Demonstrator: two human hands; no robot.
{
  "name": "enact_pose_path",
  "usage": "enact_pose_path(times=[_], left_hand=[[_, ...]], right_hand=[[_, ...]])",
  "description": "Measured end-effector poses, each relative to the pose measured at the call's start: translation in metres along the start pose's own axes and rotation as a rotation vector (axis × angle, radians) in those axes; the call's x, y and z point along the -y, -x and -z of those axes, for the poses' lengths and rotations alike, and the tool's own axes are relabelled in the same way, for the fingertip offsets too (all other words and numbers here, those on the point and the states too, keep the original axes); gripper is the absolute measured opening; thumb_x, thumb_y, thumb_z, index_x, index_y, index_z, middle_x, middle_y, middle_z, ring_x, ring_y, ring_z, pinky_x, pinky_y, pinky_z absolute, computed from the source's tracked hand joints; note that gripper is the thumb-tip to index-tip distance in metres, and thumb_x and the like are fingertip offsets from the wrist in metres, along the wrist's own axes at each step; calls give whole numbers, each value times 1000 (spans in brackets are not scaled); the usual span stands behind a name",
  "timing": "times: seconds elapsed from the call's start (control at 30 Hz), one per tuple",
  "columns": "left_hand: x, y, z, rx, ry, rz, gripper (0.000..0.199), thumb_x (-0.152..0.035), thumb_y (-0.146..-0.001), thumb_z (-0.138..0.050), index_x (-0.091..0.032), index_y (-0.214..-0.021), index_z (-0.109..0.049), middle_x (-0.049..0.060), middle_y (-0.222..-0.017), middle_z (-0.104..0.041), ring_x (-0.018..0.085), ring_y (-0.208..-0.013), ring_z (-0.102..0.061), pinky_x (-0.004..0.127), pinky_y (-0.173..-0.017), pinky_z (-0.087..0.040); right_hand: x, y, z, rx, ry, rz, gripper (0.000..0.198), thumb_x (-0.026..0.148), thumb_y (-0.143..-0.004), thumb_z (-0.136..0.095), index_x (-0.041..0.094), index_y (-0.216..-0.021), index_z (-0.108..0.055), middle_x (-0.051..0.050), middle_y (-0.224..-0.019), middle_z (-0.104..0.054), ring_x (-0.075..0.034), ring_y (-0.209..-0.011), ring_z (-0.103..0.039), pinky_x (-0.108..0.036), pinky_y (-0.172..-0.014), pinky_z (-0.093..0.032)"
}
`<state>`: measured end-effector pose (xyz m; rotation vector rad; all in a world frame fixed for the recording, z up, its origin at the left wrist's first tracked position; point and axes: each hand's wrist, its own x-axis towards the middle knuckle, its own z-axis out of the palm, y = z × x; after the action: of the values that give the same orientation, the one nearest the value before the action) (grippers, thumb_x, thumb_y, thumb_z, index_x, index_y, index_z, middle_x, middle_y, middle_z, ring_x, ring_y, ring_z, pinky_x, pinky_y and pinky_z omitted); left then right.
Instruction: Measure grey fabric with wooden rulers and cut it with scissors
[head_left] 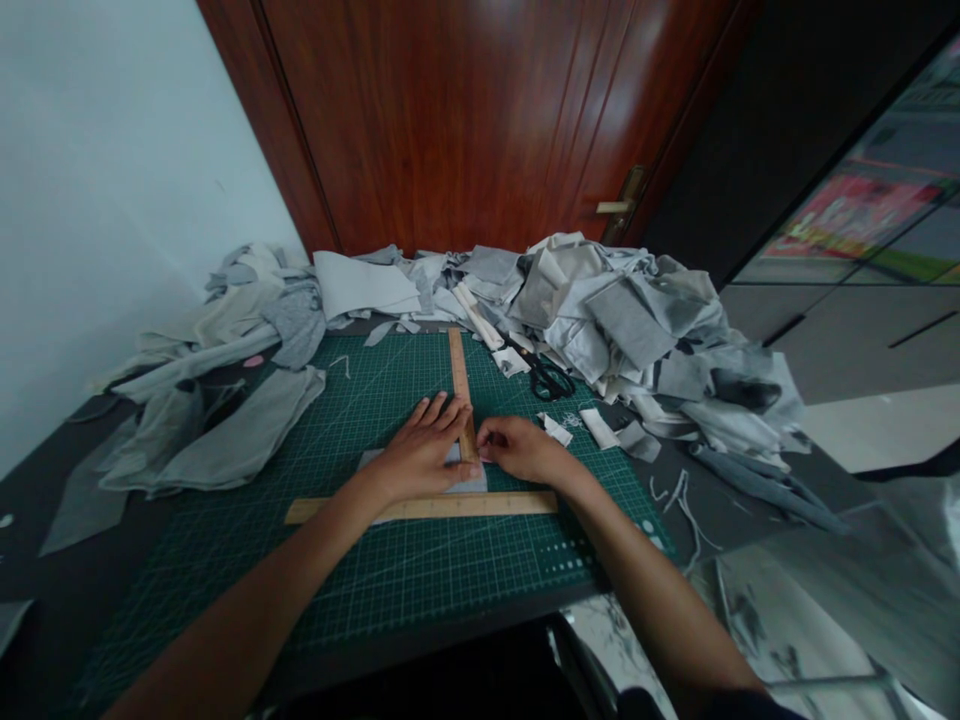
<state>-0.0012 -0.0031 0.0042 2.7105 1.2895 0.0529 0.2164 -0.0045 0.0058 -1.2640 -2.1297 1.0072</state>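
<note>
On the green cutting mat (pixel 390 375) lies a small grey fabric piece (pixel 474 486), partly hidden by my left hand (pixel 421 452). That hand rests flat with its fingers spread, pressing a wooden ruler (pixel 458 368) down on the fabric; the ruler points away from me. A second wooden ruler (pixel 487 506) lies crosswise nearer to me, under my forearms. My right hand (pixel 519 447) is closed in a pinch at the right edge of the first ruler, beside the fabric. What its fingertips hold is too small to make out.
Black-handled scissors (pixel 551 382) lie at the mat's right, near fabric scraps (pixel 600 428) and loose threads (pixel 681 500). A large heap of grey and white fabric (pixel 622 310) fills the back right. More cloth (pixel 240 430) is piled on the left. A wooden door (pixel 480 120) stands behind.
</note>
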Motion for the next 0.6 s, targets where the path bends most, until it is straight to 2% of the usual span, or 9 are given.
enact_pose_path(times=[0.23, 0.37, 0.6], left_hand=[[2, 1, -1, -11, 1, -12, 96, -75, -90, -44, -16, -162, -18, 17, -168, -16, 36, -157, -5, 52, -124, -9], [1, 0, -1, -3, -6, 3, 97, -75, -89, -47, -15, -161, -20, 16, -168, -18, 36, -156, -6, 50, -125, -10], [2, 0, -3, -26, 2, -17, 94, -76, -91, -42, -17, -161, -20, 16, -168, -19, 36, -157, -6, 52, -124, -11]], right_hand=[[-5, -3, 3, 26, -127, -54, 4, 17, -79, -73, 17, -83, -71, 4, -66, -65, -11, -59, -57, -21, -54, -41], [-6, -4, 3, 57, -261, -147, 9, 23, -79, -74, 16, -80, -69, 5, -60, -62, -9, -48, -53, -21, -47, -39], [-5, -7, 3, 38, -339, -215, 16, 29, -78, -77, 16, -77, -68, 5, -52, -61, -9, -44, -53, -20, -44, -36]])
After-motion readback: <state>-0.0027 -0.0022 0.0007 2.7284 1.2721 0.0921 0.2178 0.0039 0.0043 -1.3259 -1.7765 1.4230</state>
